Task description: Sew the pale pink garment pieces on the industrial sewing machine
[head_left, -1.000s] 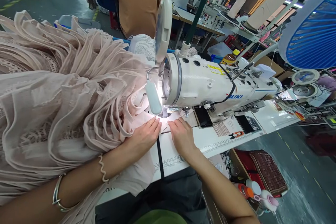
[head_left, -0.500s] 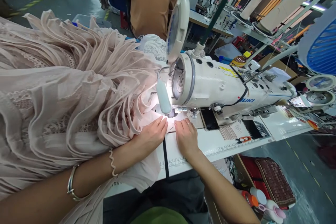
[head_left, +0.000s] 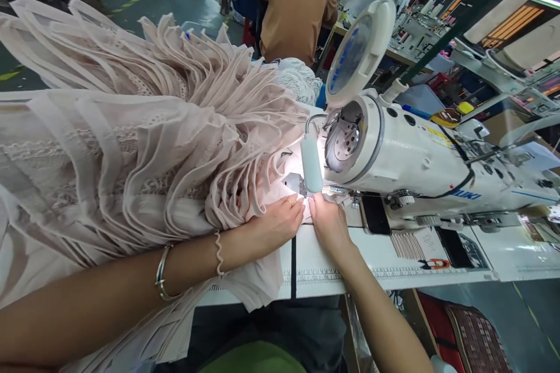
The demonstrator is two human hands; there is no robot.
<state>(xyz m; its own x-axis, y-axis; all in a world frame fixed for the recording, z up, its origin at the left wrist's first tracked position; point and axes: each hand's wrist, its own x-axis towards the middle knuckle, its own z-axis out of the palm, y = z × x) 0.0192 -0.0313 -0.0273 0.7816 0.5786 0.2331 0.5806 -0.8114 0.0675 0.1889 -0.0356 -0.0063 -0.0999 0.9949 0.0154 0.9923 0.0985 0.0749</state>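
Note:
A large heap of pale pink ruffled fabric point(head_left: 170, 157) with lace bands spreads over the left of the sewing table. Its edge runs under the needle area of a white sewing machine point(head_left: 394, 151). With fingers pinched on that fabric edge, my left hand point(head_left: 277, 218) sits just in front of the presser foot. My right hand point(head_left: 330, 224) is close beside it, thumb and fingers closed on the same edge. A small lamp point(head_left: 311, 163) lights the spot and hides part of the needle area.
A phone point(head_left: 375, 214), orange thread snips point(head_left: 435, 264) and a dark flat object point(head_left: 452, 246) lie right of my hands. A ruler strip point(head_left: 371, 274) runs along the table's front edge. Ahead, a person in a brown shirt point(head_left: 297, 6) sits with their back to me.
The view has turned left, so the machine and both hands appear farther right. My hands stay on the fabric at the needle area, and the right fingers have come nearer the lamp.

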